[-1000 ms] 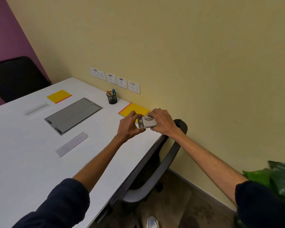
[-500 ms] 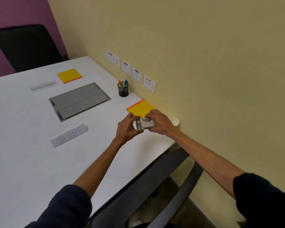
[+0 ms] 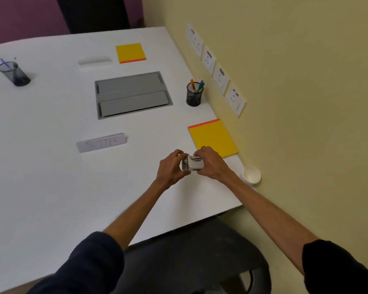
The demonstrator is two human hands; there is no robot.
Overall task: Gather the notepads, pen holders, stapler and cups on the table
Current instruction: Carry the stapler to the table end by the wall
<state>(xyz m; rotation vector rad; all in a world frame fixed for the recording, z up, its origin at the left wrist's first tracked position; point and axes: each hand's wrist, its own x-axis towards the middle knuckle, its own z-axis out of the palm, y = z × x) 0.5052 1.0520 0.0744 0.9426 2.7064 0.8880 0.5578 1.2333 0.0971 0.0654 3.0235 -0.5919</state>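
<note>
A second pen holder (image 3: 14, 74) and the whole cup (image 3: 251, 175) have come into view

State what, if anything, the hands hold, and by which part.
A white stapler: the left hand grips its left end, the right hand its right end.

White table, yellow pads, black mesh holders

The table (image 3: 51, 166) and the cup (image 3: 251, 175) are white; the stapler (image 3: 193, 163) is white with a grey part. The near notepad (image 3: 214, 137) and the far notepad (image 3: 130, 52) are yellow, each with an orange-red strip on one edge. The right pen holder (image 3: 194, 96) is black mesh with orange, blue and green pens; the left pen holder (image 3: 14, 74) is black mesh too. The panel (image 3: 132, 95) is grey, the wall (image 3: 306, 81) pale yellow, the sleeves (image 3: 89, 262) dark navy.
</note>
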